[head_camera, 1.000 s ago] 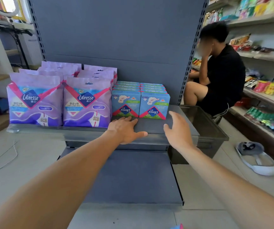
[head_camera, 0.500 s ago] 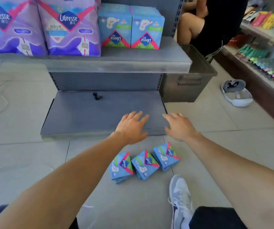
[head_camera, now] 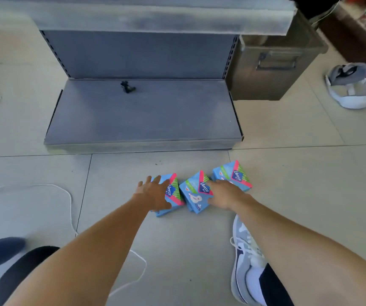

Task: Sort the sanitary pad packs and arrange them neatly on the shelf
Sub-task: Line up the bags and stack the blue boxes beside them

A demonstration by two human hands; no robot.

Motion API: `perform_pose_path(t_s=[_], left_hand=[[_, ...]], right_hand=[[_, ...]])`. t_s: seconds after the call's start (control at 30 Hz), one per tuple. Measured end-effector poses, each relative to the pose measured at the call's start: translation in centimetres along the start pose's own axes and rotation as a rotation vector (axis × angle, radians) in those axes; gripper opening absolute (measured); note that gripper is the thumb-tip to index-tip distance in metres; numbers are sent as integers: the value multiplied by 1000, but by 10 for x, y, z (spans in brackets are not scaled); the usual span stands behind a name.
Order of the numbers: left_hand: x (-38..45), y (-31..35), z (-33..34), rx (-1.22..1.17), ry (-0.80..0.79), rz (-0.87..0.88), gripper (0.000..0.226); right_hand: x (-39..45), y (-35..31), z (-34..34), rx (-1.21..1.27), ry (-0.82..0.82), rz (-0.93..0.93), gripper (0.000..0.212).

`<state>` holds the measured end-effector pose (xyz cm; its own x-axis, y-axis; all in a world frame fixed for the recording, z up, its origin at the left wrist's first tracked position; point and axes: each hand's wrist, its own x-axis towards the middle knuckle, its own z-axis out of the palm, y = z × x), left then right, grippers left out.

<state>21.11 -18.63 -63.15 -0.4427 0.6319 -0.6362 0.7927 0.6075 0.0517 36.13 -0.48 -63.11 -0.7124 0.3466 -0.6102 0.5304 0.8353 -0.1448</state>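
Three blue pad packs lie in a row on the floor, just in front of the low grey shelf. The left hand rests flat on the left pack, its grip loose and not closed yet. The right hand lies between the middle pack and the right pack, touching both. I cannot tell its grip. Both hands reach low, probably to pick the packs up.
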Motion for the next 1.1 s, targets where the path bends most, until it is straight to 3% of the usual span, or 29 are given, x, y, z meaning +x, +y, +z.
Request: perform_pose_path(t_s=[0.33, 0.57, 0.73, 0.9, 1.0, 1.1], left_hand=[[-18, -50, 77, -296, 111, -158, 86], [-27, -45, 131, -557, 54, -351, 86], [-14, -4, 140, -1023, 100, -580, 50], [2, 32, 126, -1807, 282, -707, 13], [8, 33, 120, -2243, 273, -845, 19], [0, 22, 117, -2377, 265, -826, 30]], right_hand=[[88, -78, 2, -134, 116, -274, 80], [139, -123, -6, -275, -146, -291, 86], [153, -125, 6, -189, -276, -273, 78], [152, -125, 21, -114, -300, -277, 69], [148, -122, 24, -95, -291, -259, 75], [139, -120, 28, 16, -283, -242, 81]])
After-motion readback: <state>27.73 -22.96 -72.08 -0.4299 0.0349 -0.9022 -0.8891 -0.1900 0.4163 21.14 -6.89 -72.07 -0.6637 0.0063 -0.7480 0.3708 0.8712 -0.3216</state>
